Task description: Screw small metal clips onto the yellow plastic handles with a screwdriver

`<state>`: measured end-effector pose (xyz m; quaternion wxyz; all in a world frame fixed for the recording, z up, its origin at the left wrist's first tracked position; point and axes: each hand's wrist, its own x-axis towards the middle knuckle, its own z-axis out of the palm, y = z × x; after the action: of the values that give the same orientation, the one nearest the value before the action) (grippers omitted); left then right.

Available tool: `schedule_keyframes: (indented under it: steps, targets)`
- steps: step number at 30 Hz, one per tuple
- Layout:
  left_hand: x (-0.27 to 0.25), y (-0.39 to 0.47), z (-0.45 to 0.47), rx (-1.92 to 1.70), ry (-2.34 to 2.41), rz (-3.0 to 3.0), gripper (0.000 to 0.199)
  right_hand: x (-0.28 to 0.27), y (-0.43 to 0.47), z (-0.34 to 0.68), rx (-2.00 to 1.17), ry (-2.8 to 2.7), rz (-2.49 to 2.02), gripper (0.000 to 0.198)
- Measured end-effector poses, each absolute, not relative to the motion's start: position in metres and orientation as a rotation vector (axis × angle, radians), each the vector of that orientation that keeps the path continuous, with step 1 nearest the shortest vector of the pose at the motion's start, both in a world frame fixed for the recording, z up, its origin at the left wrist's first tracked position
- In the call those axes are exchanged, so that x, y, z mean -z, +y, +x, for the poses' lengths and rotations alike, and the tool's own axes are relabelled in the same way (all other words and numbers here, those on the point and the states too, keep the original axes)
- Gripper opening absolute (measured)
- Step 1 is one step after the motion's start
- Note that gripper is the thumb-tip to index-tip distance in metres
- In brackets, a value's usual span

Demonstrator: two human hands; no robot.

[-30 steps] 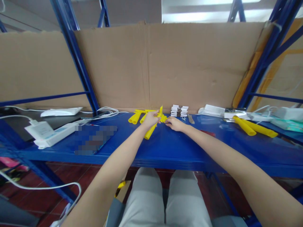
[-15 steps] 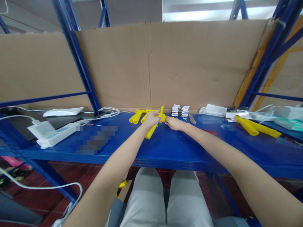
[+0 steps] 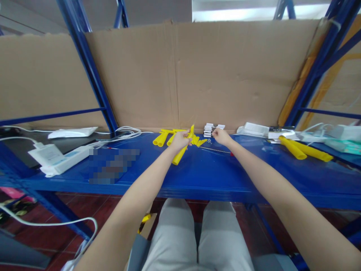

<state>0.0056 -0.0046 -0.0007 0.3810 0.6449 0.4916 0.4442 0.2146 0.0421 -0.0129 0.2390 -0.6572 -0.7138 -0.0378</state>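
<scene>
My left hand (image 3: 179, 141) is wrapped round a yellow plastic tube-shaped part (image 3: 179, 156); its lower tube end points toward me and a pointed piece shows above the fingers. My right hand (image 3: 222, 136) is closed with fingertips pinched, beside a stack of small white items with dark bands (image 3: 208, 129); what it holds, if anything, is hidden. Between the hands lie small yellow pieces (image 3: 200, 142) and tiny metal-looking bits (image 3: 209, 141). A screwdriver with a thin metal shaft (image 3: 216, 149) lies in front, its red end partly under my right wrist.
More yellow tubes (image 3: 160, 139) lie left of my left hand, and others (image 3: 306, 148) at the right. A white power strip (image 3: 67, 160) with cables is on the left. Cardboard (image 3: 135, 75) backs the blue shelf (image 3: 197, 177); blue posts (image 3: 93, 71) rise at both sides.
My right hand has left the yellow part and moved right, to beside the white stack. This uncovers small yellow pieces and the screwdriver shaft. My left hand keeps its hold.
</scene>
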Motion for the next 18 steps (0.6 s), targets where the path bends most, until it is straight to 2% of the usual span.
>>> schedule_keyframes:
  steps: [6,18]
  targets:
    - [-0.001,-0.009,0.007,-1.117,1.199,1.635,0.061,0.019,0.046,0.255,0.131,-1.946,-2.03,0.023]
    - [-0.004,-0.013,0.009,-1.115,1.098,1.477,0.062,0.025,0.052,0.251,0.216,-2.021,-2.135,0.03]
